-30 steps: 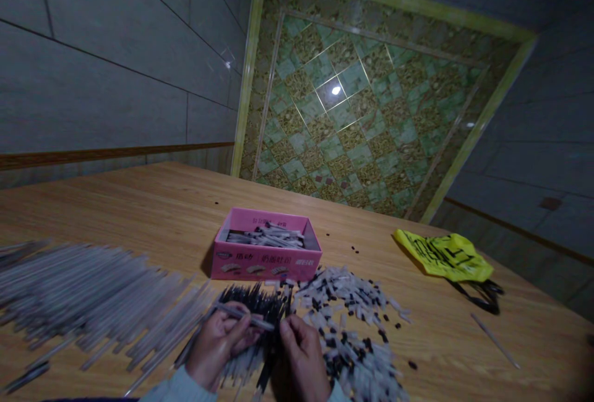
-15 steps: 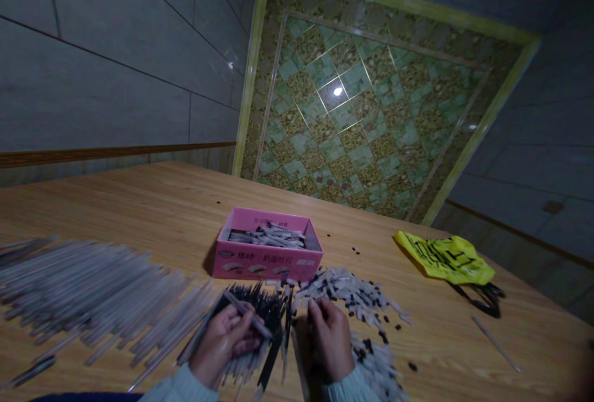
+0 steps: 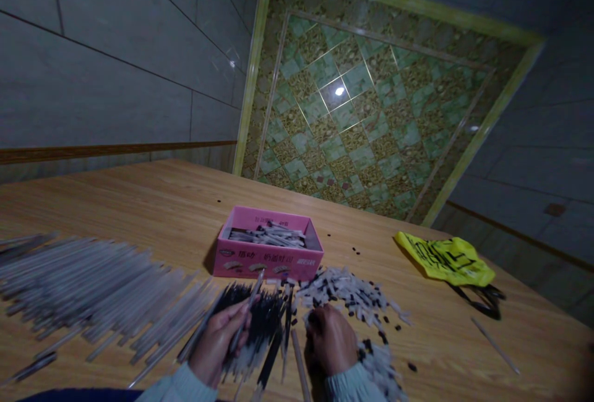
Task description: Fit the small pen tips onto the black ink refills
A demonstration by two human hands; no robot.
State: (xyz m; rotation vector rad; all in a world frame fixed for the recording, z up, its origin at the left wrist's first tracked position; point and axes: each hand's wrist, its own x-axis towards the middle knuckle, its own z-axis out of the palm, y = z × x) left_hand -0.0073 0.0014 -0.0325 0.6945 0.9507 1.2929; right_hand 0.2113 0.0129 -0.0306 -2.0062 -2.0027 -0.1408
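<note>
My left hand point(image 3: 223, 337) is closed round a slim translucent pen point(image 3: 248, 309), its pointed end tilted up and away. Just right of this hand, and partly under it, lies a bundle of black-and-clear pen refills point(image 3: 266, 312). My right hand point(image 3: 331, 340) is turned palm down with curled fingers, low over the table beside a heap of small whitish pieces like pen caps point(image 3: 343, 287). Its fingertips are mostly hidden, so what they grip cannot be made out. Many clear pen barrels point(image 3: 106, 297) lie side by side at the left.
A pink box point(image 3: 266, 260) holding finished-looking pens stands beyond my hands. More whitish pieces point(image 3: 378, 365) and small black bits lie to the right. Farther right are a yellow bag point(image 3: 445, 258) with black straps and a single thin rod point(image 3: 495, 345) on the wooden table point(image 3: 162, 204).
My left hand has turned the pen from pointing down-right to tilting upward. My right hand has rolled palm down, its pinching fingers now hidden beneath it.
</note>
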